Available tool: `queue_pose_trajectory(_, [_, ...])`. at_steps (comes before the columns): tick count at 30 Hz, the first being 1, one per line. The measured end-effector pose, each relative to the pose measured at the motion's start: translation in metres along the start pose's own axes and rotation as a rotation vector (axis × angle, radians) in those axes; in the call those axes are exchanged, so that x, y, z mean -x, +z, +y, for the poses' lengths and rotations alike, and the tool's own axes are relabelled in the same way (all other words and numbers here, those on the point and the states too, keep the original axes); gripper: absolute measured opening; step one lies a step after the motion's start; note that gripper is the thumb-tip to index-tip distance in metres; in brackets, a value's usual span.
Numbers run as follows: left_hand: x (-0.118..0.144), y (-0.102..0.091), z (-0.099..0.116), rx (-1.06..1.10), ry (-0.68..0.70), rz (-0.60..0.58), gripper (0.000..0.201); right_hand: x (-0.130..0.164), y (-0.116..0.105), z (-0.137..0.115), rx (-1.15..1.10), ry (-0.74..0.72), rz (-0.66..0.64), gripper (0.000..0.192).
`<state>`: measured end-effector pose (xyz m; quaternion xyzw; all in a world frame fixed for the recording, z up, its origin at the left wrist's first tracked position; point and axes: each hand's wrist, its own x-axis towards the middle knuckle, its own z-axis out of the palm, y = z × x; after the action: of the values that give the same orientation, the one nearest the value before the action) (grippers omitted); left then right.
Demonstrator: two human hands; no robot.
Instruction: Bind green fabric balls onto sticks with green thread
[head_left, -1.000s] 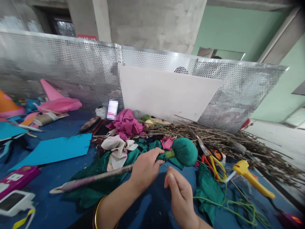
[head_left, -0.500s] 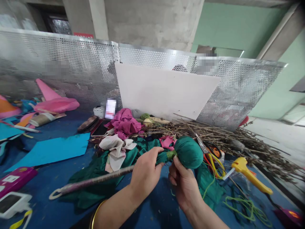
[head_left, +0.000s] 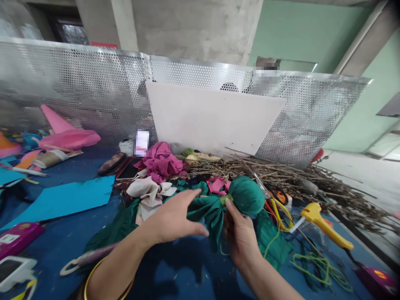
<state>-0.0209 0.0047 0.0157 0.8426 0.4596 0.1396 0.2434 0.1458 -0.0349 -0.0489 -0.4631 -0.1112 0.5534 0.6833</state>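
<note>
Green ball (head_left: 247, 195) in right hand (head_left: 239, 233)

A person's right hand (head_left: 239, 233) pinches the tied neck of a green cloth ball (head_left: 247, 195), whose loose green fabric skirt (head_left: 208, 210) fans out below the knot. The left hand (head_left: 175, 216), fingers spread, hovers just beside that fabric without gripping it. On the blue table (head_left: 184, 275) lie dry twigs (head_left: 312, 183), a yellow glue gun (head_left: 325, 225), and pink cloth (head_left: 161, 160).
</note>
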Motion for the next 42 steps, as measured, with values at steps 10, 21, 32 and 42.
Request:
queue_pose_trajectory(10, [-0.044, 0.027, 0.037, 0.172, 0.000, -0.013, 0.064, -0.002, -0.002, 0.003, -0.054, -0.120, -0.057, 0.032])
queue_pose_trajectory(21, [-0.043, 0.028, 0.018, 0.216, -0.073, -0.220, 0.009, 0.002, -0.002, 0.006, 0.045, -0.100, -0.100, 0.049])
queue_pose_trajectory(32, [-0.030, 0.023, 0.013, 0.398, -0.041, -0.256, 0.019, 0.002, -0.003, 0.011, 0.002, -0.090, -0.122, 0.048])
queue_pose_trajectory(42, [-0.010, 0.015, 0.008, 0.071, 0.058, -0.148, 0.037, 0.004, -0.004, 0.012, -0.005, -0.105, -0.195, 0.048])
